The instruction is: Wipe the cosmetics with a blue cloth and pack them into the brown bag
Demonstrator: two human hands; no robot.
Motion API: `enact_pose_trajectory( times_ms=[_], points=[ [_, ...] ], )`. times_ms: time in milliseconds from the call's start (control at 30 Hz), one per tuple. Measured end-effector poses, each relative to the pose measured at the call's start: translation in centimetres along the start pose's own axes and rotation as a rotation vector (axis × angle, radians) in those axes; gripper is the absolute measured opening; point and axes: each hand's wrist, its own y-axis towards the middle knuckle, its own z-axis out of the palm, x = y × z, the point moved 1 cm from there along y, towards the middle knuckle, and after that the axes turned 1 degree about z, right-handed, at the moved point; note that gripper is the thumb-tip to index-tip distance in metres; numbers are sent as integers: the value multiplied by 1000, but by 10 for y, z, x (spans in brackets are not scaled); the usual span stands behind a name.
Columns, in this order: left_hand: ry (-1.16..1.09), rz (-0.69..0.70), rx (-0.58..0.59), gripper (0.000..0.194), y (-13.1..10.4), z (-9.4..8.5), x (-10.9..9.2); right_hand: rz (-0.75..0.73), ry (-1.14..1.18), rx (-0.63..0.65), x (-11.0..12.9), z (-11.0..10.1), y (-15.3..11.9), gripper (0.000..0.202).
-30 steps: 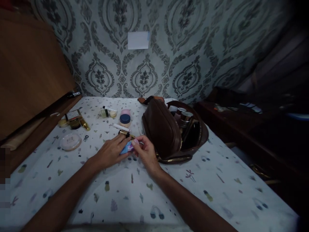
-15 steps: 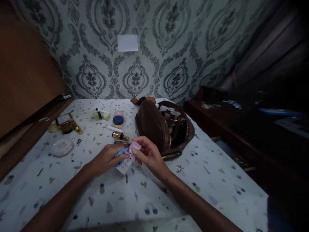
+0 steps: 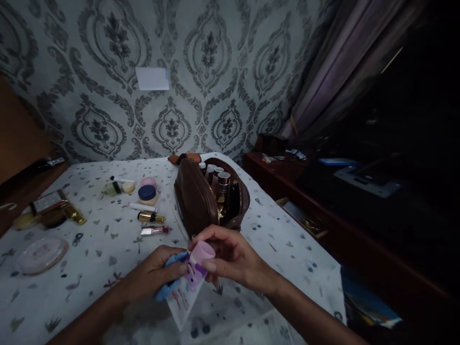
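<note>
Between my hands is a white tube (image 3: 183, 298) with a pink cap and purple print, its cap end pointing up and right. My left hand (image 3: 160, 270) grips the tube's side and a crumpled blue cloth (image 3: 167, 289). The fingers of my right hand (image 3: 233, 254) close around the pink cap. Just behind them stands an open brown bag (image 3: 194, 194) with several bottles (image 3: 223, 184) inside. Left of the bag lie a lip gloss tube (image 3: 154, 230), a gold and black tube (image 3: 151, 217) and a blue-lidded jar (image 3: 147, 193).
More cosmetics lie at the left, among them a round clear case (image 3: 43, 255) and a gold tube (image 3: 75, 214). A dark red desk (image 3: 264, 172) with a partly open drawer (image 3: 304, 218) stands at the right, beside the patterned tablecloth (image 3: 287, 282).
The view has swung right, so the bag and cosmetics appear further left. The tube is nearer and more of its white body shows. Both hands keep their hold.
</note>
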Motion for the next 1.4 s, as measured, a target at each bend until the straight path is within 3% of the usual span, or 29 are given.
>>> enact_pose_trajectory(
  times_ms=[167,300,367,467,600,733,967,1133,1400],
  points=[
    [-193,-33,16,66,23,27,-6,-68,3,-103,15,-14,-17,38],
    [-114,82,-123,60,40,40,-18,-192,-155,-278,33,-32,-31,41],
    [120,149,-207,53,45,43,-23,-280,-264,-437,48,-41,-39,36],
    [649,166,-245,58,50,50,-22,-438,-358,-716,71,-50,-47,30],
    [1140,119,-213,59,56,59,-13,-565,-463,-881,89,-54,-42,25],
    [1258,109,-171,47,61,61,-15,-518,-629,-858,87,-56,-24,27],
    [1238,293,-167,43,63,50,-7,-391,-981,-679,67,-71,2,27],
    [1209,285,-150,43,64,49,-6,-375,-1215,-645,57,-78,9,20],
    [1171,302,-128,44,63,47,-6,-210,-1654,-558,41,-78,11,20]
  ],
)
